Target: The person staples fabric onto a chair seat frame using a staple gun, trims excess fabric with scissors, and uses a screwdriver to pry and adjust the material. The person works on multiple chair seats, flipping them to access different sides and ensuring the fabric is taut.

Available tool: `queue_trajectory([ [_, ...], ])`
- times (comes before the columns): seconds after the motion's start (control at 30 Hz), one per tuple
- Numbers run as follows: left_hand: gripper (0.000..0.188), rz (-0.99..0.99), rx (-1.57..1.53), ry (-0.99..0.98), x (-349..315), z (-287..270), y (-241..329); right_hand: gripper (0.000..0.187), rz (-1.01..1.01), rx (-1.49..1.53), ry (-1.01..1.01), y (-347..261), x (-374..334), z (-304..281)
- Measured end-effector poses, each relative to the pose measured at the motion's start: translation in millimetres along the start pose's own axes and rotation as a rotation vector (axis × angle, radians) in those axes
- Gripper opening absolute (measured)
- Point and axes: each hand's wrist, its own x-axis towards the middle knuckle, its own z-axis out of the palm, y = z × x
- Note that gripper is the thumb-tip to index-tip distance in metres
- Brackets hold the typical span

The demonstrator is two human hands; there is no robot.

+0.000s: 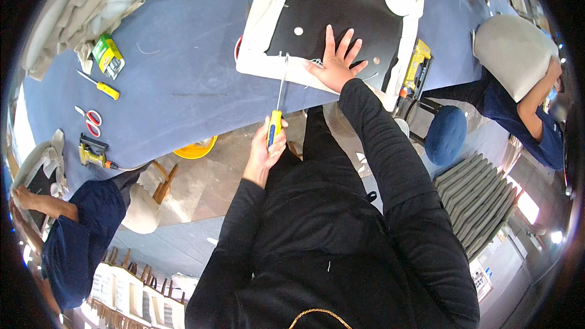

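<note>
My left hand (268, 148) is closed around the yellow and blue handle of a screwdriver (275, 127). Its thin shaft reaches up to the near left edge of an upholstered seat pad (259, 61), where the tip meets the pale fabric border. The pad lies underside up, with a black panel (329, 6) framed by folded white cloth. Flat on the near part of that panel rests my right hand (341, 66), fingers spread and holding nothing. A loose white thread (315, 62) shows beside its thumb.
A yellow staple gun (418, 67) lies right of the pad. On the blue table's left are a green box (108, 56), another screwdriver (107, 89), red scissors (92, 123) and a second staple gun (92, 152). People work on both sides; a blue stool (446, 135) stands right.
</note>
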Motion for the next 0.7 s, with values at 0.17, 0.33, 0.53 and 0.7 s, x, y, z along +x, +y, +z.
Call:
queue_trajectory([
  [0.17, 0.054, -0.12, 0.224, -0.378, 34.3, -17.0, 38.5, 0.096, -0.003, 0.208, -0.08, 1.6, -4.4, -19.3],
  [0.33, 0.034, -0.321, 1.785, 0.284, -53.7, 35.9, 116.1, 0.091, -0.019, 0.291, -0.131, 6.7, -3.5, -25.3],
  [0.53, 0.034, 0.352, 1.598, 0.433, -92.6, 102.2, 93.4, 0.092, 0.07, 0.09, -0.169, -12.8, -2.0, -24.5],
  [0.7, 0.034, 0.734, 1.89, 0.382, -64.1, 139.1, 71.2, 0.093, 0.045, 0.097, -0.144, -12.2, -0.4, -23.1],
])
